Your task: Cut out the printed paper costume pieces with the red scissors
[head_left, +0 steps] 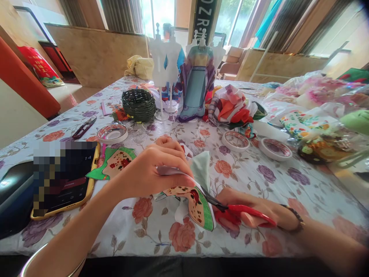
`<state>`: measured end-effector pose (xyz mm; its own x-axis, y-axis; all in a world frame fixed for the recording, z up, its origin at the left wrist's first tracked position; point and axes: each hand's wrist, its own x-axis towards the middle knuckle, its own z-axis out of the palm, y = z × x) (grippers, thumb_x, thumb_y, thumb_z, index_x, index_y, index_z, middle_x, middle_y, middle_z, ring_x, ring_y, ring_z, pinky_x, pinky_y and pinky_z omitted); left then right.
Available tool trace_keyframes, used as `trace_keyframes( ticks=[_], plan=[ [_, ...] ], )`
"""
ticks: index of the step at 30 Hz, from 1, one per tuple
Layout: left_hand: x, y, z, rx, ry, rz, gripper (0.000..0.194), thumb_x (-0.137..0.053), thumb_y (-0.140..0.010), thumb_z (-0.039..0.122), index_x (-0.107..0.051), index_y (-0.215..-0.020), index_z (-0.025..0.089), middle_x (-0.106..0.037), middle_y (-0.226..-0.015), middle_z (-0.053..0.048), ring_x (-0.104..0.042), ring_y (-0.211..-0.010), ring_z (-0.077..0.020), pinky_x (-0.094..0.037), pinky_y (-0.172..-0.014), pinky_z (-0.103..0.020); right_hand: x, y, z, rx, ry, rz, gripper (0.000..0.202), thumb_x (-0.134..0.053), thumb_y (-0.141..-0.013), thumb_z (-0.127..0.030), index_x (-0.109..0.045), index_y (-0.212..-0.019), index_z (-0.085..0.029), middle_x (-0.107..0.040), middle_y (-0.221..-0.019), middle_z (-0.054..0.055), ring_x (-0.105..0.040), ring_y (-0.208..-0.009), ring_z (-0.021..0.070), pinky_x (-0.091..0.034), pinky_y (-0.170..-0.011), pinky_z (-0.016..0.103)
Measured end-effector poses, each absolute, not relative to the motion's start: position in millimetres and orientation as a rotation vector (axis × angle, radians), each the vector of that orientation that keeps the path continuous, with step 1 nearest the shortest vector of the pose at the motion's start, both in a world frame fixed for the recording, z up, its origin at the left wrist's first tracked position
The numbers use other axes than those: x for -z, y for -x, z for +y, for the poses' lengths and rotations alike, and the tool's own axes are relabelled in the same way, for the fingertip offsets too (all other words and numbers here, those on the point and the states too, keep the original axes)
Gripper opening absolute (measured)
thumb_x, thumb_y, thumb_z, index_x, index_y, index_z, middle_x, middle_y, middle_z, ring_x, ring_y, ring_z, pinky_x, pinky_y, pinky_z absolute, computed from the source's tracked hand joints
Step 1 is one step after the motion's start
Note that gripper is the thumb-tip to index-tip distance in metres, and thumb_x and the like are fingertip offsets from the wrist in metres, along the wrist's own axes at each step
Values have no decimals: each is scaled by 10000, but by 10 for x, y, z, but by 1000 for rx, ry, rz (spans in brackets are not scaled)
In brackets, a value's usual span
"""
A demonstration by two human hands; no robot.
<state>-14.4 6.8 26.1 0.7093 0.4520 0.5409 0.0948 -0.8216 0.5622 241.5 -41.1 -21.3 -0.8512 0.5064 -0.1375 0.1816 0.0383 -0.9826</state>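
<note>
The left grip (161, 169) pinches the printed piece (198, 209) between thumb and fingers along its upper edge, while the right grip (239, 207) is wrapped around the red handles of the scissors (253, 216), whose dark blades meet the piece's green border; how wide they are parted cannot be told. The piece is held above the tabletop (227, 246), near the middle of its front edge. It curls and droops, so it should be light, thin and floppy, easily creased or nicked; paper or fabric cannot be told. A flat pinch close to the border, fingers clear of the blades, would probably steady it best. The scissors look rigid and are best held by their loops. Outward, a similar green-edged cutout (119, 163) lies beside the phone (83, 169), towards the tabletop's left edge.
</note>
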Motion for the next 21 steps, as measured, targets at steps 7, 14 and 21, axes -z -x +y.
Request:
trace_keyframes(
  ticks=[7, 14, 21],
  plan=[
    [-251, 126, 62, -942, -2420, 438, 100, -715, -831, 234, -704, -737, 203, -668, -650, 30, -530, -680, -115, -451, -738, -266, 194, -2397, -421, -1896, 653, -2097, 662, -399, -798, -814, -453, -658, -169, -416, -594, -27, -346, -518, 87, -289, -486, 248],
    [-264, 109, 49, -887, -2404, 426, 59, -680, -861, 218, -720, -832, 185, -660, -662, 20, -534, -672, -104, -445, -680, -236, 121, -2385, -454, -1872, 739, -2143, 667, -339, -805, -829, -414, -645, -186, -400, -599, -27, -337, -536, 95, -289, -492, 245],
    [-259, 92, 39, -889, -2391, 392, 73, -679, -857, 179, -717, -795, 174, -695, -695, 2, -543, -684, -115, -468, -682, -241, 108, -2388, -482, -1840, 807, -2132, 675, -347, -809, -826, -424, -629, -180, -402, -576, -20, -334, -532, 94, -273, -495, 251]
  ],
)
